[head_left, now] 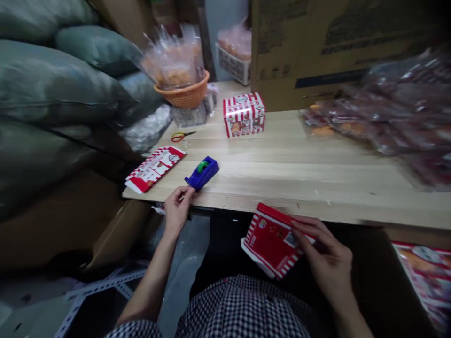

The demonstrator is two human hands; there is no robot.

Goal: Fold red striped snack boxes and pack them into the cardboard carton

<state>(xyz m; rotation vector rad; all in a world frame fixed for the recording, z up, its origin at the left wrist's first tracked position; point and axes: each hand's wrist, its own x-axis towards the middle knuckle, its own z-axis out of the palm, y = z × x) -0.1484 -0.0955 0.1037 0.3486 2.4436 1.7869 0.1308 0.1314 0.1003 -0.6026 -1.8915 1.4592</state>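
My right hand [324, 256] grips a red-and-white striped carton [271, 244] below the front edge of the wooden table [299, 169], over my lap. My left hand [178, 206] reaches to the blue tape dispenser [202, 172] at the table's front edge, its fingers pinched at the dispenser's near end. What they pinch is too small to make out. A flat unfolded striped carton [155, 168] lies left of the dispenser. A closed striped box [244, 114] stands farther back.
Red-handled scissors [181, 136] lie at the left rear. An orange basket [185, 94] of bagged snacks stands behind them. Snack packets [394, 117] pile up at the right. Large cardboard boxes [317, 51] back the table. Grey sacks [52, 84] fill the left.
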